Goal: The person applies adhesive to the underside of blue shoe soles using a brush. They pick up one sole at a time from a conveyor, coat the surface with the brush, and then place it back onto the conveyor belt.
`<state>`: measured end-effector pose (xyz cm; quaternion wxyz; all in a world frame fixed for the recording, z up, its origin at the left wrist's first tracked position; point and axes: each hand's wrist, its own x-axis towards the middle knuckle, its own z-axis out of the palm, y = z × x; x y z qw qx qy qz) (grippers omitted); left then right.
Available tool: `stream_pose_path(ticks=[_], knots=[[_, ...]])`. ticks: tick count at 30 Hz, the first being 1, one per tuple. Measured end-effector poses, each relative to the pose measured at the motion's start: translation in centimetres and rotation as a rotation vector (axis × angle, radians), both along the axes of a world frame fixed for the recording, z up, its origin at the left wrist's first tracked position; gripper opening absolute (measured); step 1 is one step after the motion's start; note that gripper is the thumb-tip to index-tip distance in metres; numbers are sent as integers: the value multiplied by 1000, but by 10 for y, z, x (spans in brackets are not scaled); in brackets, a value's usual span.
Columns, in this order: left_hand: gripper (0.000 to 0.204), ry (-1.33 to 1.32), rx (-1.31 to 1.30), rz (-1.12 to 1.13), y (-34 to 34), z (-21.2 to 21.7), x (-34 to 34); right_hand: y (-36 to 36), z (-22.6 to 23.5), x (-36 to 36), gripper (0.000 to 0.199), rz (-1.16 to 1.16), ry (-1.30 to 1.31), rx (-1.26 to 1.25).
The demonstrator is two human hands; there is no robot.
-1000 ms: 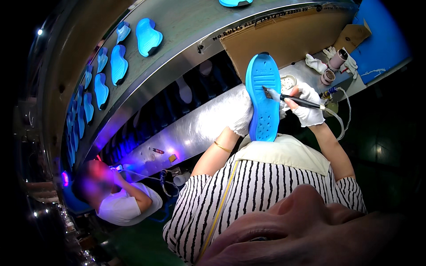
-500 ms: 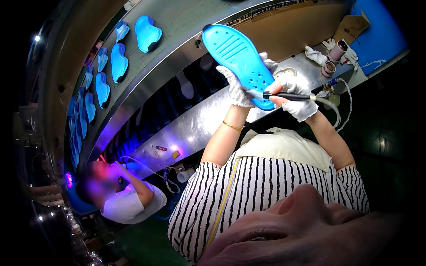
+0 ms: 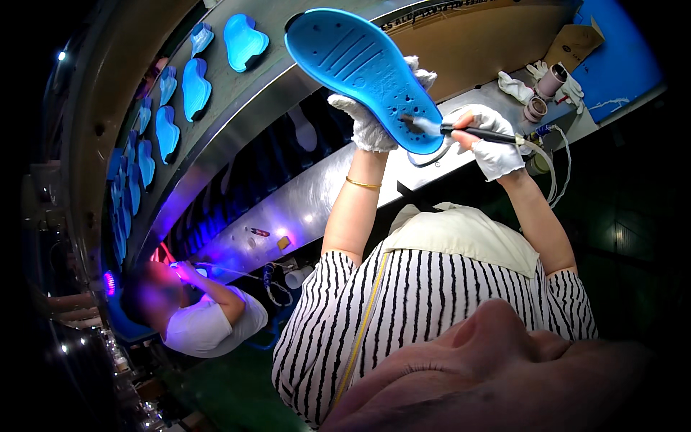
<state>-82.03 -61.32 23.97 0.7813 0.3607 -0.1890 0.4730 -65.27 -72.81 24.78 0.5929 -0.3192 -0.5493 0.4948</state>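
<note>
Closed around the black handle of a small brush (image 3: 461,131), the gloved right hand (image 3: 494,144), bristles touching the heel part of the blue sole (image 3: 363,68). Gripping that sole from behind with closed fingers (image 3: 417,72), the gloved left hand (image 3: 368,124), sole lifted and tilted above the metal counter (image 3: 345,189). Farther away, a row of blue soles (image 3: 183,90) on the curved conveyor (image 3: 288,65), tape rolls (image 3: 543,93) beside a brown cardboard sheet (image 3: 482,43).
</note>
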Motion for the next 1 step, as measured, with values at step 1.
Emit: stream_pose_path(ticks=[1], knots=[[118,-3,-2,-1,-1,0,0,2,-3,3,12,23,-118,-8]])
